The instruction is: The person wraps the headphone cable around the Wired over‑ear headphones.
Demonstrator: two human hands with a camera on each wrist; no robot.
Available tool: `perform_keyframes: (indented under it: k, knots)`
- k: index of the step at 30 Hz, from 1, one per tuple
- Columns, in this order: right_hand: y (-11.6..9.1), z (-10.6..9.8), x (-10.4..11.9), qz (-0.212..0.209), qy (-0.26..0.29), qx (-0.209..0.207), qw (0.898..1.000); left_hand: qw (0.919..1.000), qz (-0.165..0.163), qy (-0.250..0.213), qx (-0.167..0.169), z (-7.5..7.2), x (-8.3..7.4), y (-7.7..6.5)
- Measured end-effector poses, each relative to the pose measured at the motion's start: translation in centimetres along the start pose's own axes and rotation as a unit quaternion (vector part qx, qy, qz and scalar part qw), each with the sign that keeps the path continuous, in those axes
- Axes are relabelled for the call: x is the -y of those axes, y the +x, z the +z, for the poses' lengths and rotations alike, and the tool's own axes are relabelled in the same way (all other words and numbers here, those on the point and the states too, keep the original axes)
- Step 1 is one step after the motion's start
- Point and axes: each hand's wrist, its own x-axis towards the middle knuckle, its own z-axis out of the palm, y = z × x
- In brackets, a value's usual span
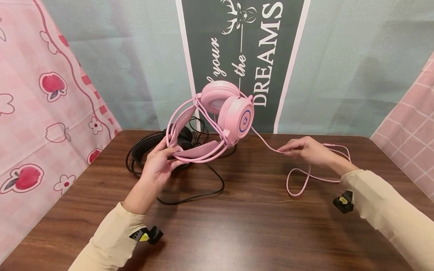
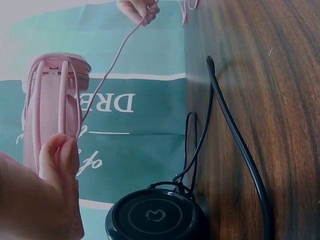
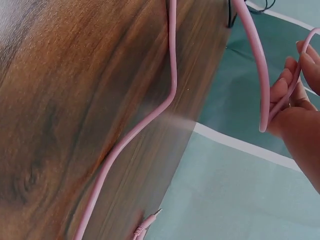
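My left hand (image 1: 158,163) grips the headband of a pink headset (image 1: 200,150), holding it up over the table with its two ear cups toward the back. Several turns of pink cable run around the band and cups. From the cups a stretch of cable (image 1: 264,142) leads right to my right hand (image 1: 306,150), which pinches it between thumb and fingers. Past that hand the cable loops down onto the tabletop, and its plug (image 3: 150,218) shows in the right wrist view. Behind the pink headset lies a black headset (image 1: 145,148), partly hidden by it.
The black headset's cable (image 1: 203,195) curves across the left half of the brown wooden table (image 1: 237,233). A cloth backdrop with lettering (image 1: 264,56) hangs behind the table. Pink patterned curtains (image 1: 40,124) flank the left side, pink tiled cloth (image 1: 413,124) the right.
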Motion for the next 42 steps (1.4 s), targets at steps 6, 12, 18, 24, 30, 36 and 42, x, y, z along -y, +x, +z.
perform_keyframes:
  k: [6,12,18,24,30,36,42]
  knots:
    - [0.1,0.4,0.3,0.024,-0.020,-0.021,0.999,0.9997,0.019,-0.006,0.013,-0.6,0.5,0.4]
    - [0.3,1.0,0.4,0.020,-0.027,-0.037,0.999,0.9995,-0.030,0.001,-0.012,0.6,0.0,-0.6]
    - [0.4,1.4,0.7,0.006,-0.033,-0.038,0.999,0.9979,-0.061,-0.011,-0.020,1.0,0.4,-0.6]
    - [0.4,1.5,0.6,-0.010,-0.025,-0.037,0.999,0.9983,-0.055,0.002,-0.019,1.4,0.9,-0.6]
    - [0.2,1.4,0.4,0.005,-0.010,-0.028,1.000,0.9986,-0.047,0.020,-0.009,1.6,1.2,-0.7]
    - [-0.1,1.4,0.4,0.011,-0.002,-0.018,1.000,0.9989,-0.037,0.029,-0.004,1.5,1.4,-0.6]
    - [-0.1,1.5,0.6,0.051,0.051,0.029,0.997,0.9990,-0.024,0.036,-0.004,1.4,1.5,-0.6]
